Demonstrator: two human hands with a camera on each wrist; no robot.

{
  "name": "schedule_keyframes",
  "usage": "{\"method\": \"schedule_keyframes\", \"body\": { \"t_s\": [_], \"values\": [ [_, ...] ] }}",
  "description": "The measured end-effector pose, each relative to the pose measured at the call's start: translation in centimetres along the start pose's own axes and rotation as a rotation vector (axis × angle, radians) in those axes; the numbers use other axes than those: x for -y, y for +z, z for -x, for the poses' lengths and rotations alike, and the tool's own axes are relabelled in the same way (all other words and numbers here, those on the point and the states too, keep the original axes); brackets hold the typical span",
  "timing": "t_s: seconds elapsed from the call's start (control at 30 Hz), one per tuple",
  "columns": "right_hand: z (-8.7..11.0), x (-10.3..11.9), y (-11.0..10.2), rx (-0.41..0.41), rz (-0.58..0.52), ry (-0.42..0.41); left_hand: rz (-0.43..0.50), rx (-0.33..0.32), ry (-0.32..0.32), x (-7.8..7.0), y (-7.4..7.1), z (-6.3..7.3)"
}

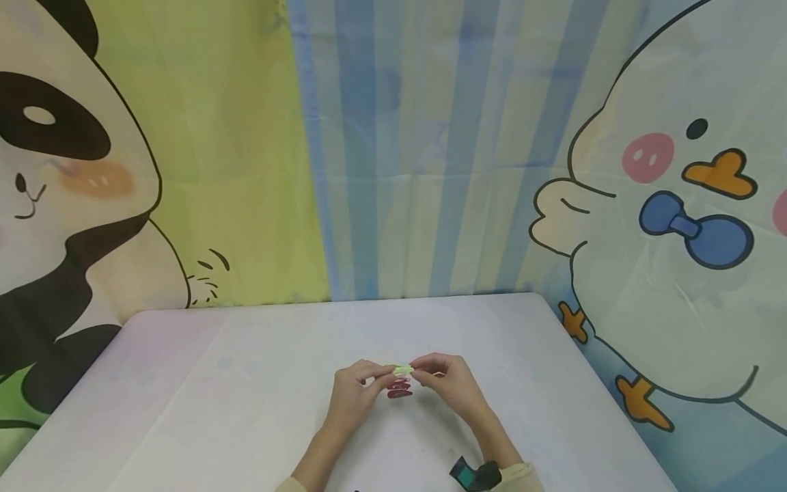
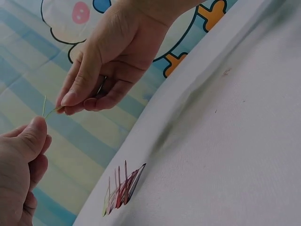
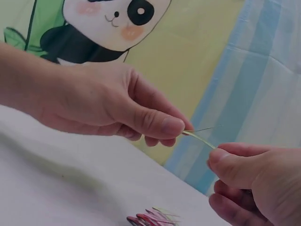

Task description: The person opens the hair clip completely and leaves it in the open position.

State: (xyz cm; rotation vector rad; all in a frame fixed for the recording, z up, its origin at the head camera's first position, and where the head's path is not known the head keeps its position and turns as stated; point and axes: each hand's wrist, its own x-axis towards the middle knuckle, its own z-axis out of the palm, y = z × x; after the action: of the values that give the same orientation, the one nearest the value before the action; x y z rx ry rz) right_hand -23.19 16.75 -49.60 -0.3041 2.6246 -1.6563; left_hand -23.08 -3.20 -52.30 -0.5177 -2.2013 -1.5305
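A light green snap hair clip [image 1: 402,370] is held between the two hands above the table. My left hand [image 1: 356,393] pinches one end of it between thumb and index finger. The other end is pinched the same way by my right hand [image 1: 451,383]. In the right wrist view the clip [image 3: 201,138] is bent, its thin strip standing apart from the frame. Below the hands, several snap clips [image 1: 399,393] in dark red, pink and pale green lie in a close row. Seen from the left wrist, these clips [image 2: 124,186] have thin strips sticking up.
The white-covered table [image 1: 246,410] stretches out around the hands. Behind it hangs a curtain [image 1: 418,171] with stripes and cartoon animals. A black and teal strap [image 1: 476,475] sits by the right wrist.
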Motion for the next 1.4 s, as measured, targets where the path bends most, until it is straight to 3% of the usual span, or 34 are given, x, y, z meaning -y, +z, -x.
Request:
{"method": "schedule_keyframes", "body": {
  "t_s": [0.23,0.7,1.07,1.4],
  "values": [
    [0.0,0.0,0.5,-0.121,0.147,-0.070,0.008,0.006,-0.017,0.0,-0.1,-0.1],
    [0.1,0.3,1.2,-0.157,0.197,-0.121,-0.049,0.002,0.038,0.2,-0.4,-0.1],
    [-0.6,-0.5,1.8,-0.312,0.223,-0.231,-0.154,-0.013,0.023,0.5,0.0,-0.8],
    [-2.0,-0.7,2.2,-0.274,0.362,-0.309,-0.278,0.029,0.010,0.9,-0.7,-1.8]
  ]
}}
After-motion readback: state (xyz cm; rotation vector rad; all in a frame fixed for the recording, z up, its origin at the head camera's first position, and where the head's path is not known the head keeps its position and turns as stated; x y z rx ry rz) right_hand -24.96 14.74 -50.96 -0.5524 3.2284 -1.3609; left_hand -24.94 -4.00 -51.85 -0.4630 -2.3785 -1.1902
